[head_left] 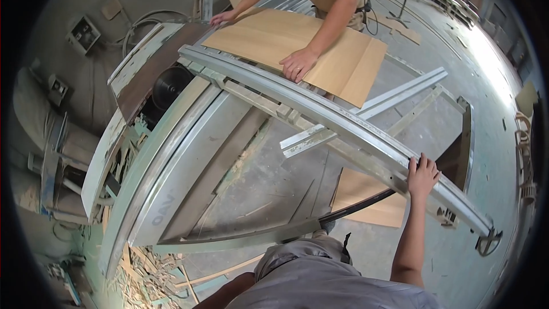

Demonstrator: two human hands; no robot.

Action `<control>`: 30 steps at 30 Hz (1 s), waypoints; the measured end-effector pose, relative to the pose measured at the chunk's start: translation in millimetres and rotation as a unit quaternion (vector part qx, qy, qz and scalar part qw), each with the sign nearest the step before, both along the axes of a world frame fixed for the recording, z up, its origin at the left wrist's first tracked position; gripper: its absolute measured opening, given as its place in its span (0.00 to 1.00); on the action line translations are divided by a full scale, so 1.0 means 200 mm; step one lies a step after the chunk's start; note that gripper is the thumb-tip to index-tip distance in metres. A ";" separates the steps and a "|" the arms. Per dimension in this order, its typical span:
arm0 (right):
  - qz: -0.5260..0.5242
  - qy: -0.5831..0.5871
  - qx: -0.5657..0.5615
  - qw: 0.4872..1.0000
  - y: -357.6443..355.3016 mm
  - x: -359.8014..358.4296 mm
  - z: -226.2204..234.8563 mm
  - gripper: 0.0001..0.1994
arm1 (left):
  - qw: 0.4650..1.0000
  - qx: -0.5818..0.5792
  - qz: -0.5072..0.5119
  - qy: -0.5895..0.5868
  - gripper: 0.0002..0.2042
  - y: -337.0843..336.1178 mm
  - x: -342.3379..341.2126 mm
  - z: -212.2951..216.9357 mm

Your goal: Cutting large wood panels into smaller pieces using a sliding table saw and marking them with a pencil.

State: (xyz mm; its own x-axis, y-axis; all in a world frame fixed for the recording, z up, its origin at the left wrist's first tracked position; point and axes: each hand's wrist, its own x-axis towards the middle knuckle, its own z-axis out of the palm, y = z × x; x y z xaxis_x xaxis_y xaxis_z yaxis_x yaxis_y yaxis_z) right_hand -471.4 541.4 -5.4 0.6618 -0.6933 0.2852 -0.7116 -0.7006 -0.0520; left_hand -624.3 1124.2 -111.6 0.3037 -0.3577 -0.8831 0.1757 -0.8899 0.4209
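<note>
The right hand (422,175) is wrapped over the far end of a long grey rail (320,111), fingers curled on top and holding tight. The left hand can't be seen; only a bit of that arm shows at the bottom edge. The rail runs across a big saw table (189,154). Up the rail, another person presses a flat board (297,46) down with one hand (298,64) and holds its far edge with the other (222,18). The round saw blade (170,84) sits just left of the board. A second board (366,197) lies on the floor below the rail. If the rail slides fast, fingers on it could get pinched. If the board slips, the person's hand could go near the blade.
</note>
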 end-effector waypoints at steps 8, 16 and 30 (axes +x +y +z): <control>0.035 0.016 0.025 0.999 -0.12 -0.03 0.18 0.21 | 0.998 -0.055 0.014 0.004 0.19 -0.37 0.04 0.11; 0.211 -0.019 0.093 0.973 0.03 0.23 0.13 0.20 | 0.997 0.014 0.005 0.070 0.21 -0.49 -0.11 0.34; 0.202 -0.051 0.065 0.976 0.10 0.27 0.11 0.20 | 0.982 -0.162 -0.075 -0.054 0.11 -0.23 0.00 0.23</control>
State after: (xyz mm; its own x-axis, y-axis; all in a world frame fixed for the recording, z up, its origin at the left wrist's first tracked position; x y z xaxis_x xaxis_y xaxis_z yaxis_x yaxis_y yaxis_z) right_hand -417.0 560.6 16.7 0.8607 -0.4172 0.2920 -0.3659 -0.9055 -0.2151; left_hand -624.5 1078.1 -66.3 0.3123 -0.6632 -0.6801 -0.0092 -0.7180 0.6959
